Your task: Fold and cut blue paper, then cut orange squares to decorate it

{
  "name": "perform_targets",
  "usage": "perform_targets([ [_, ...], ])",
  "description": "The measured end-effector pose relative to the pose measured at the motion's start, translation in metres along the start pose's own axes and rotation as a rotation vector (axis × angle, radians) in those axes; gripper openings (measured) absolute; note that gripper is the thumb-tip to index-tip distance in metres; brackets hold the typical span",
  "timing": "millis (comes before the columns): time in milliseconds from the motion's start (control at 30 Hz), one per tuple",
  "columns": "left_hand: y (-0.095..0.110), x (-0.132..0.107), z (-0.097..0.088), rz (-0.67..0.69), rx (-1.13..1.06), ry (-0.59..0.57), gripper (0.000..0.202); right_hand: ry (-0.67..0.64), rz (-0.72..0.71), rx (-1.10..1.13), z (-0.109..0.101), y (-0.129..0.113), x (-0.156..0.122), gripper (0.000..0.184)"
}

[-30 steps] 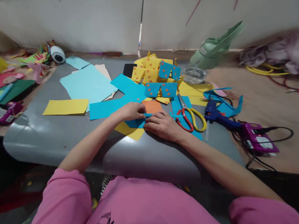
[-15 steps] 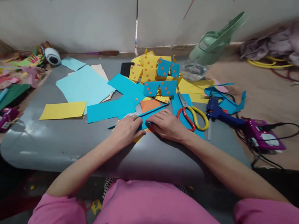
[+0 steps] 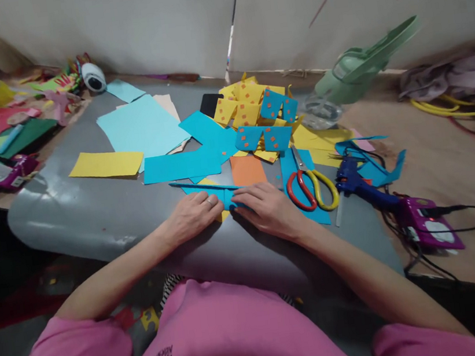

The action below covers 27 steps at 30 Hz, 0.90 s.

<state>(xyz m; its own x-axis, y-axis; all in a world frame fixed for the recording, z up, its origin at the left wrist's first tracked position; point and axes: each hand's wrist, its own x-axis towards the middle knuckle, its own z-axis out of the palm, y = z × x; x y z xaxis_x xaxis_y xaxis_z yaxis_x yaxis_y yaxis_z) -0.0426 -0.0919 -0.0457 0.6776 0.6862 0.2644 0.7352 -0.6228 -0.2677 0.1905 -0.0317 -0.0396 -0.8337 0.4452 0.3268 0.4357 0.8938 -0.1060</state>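
Note:
A folded strip of blue paper [image 3: 226, 197] lies near the front of the grey table, one long edge standing up behind my fingers. My left hand [image 3: 193, 214] is closed on its left part, with a ring on one finger. Bent fingers of my right hand [image 3: 265, 208] grip its right part, a short way from the left hand; both thumbs are mostly hidden. Just behind the strip is an orange paper piece [image 3: 247, 169]. To the right of my right hand, scissors [image 3: 313, 182] with red and yellow handles rest on another blue sheet [image 3: 290, 162].
Yellow and blue folded paper pieces with orange squares [image 3: 250, 109] are piled at the back. Light blue sheets [image 3: 138, 127] and a yellow strip [image 3: 107, 164] lie left. At right are a blue glue gun [image 3: 363, 185], a purple box with cables [image 3: 431, 222] and a green plastic object [image 3: 355, 72].
The strip's raised edge has tilted down at its right end, and both hands have shifted slightly along the paper. The whole view has swung a little, moving the scene rightward.

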Motion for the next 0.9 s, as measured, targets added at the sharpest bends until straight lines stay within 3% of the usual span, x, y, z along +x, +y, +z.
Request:
perform_targets([
  [100, 0.001, -0.020, 0.000, 0.045, 0.008, 0.139, 0.024, 0.045, -0.023, -0.062, -0.006, -0.003, 0.002, 0.024],
  [233, -0.001, -0.039, 0.000, 0.010, -0.053, 0.211, 0.021, -0.090, -0.087, 0.020, 0.001, -0.005, 0.008, 0.025],
  [400, -0.007, -0.044, -0.001, -0.051, -0.089, 0.152, 0.019, -0.127, -0.095, 0.066, 0.014, -0.011, 0.019, 0.028],
  [667, -0.004, -0.041, -0.003, -0.130, -0.078, 0.054, 0.027, -0.107, -0.223, 0.062, 0.012, -0.011, 0.025, 0.023],
  [900, 0.012, -0.037, -0.008, -0.312, -0.130, 0.050, 0.030, -0.064, -0.123, 0.125, 0.025, -0.014, 0.029, 0.031],
])
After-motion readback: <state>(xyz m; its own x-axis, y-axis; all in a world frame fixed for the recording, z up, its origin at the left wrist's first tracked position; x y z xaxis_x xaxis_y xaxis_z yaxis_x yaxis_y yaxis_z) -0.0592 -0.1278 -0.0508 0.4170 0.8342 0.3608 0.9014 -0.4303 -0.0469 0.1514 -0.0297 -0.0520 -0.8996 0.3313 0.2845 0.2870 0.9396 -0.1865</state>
